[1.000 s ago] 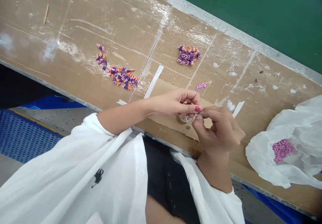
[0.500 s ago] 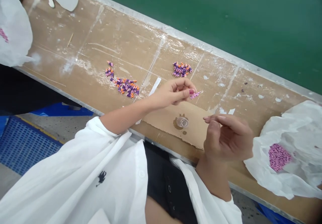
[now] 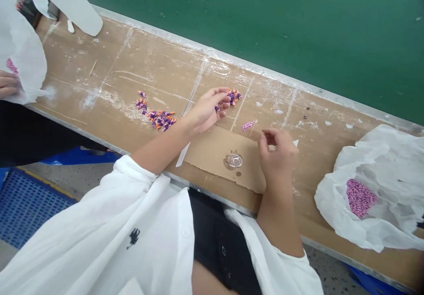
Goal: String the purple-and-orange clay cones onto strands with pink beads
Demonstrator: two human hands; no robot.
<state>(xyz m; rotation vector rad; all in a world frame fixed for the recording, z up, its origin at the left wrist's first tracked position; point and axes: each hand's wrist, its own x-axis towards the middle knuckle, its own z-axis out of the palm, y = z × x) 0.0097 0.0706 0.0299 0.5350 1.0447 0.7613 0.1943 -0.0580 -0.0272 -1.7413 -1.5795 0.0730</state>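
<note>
The left hand (image 3: 210, 109) had moved within reach of the figurines (image 3: 235, 96). I couldn't tell its or the right hand's (image 3: 280, 151) grip

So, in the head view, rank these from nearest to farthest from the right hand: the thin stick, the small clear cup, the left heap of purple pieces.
From the right hand:
1. Small clear cup: left, on the brown cardboard.
2. Left heap of purple pieces: farther left.
3. Thin stick: far left, beyond that heap.
</note>
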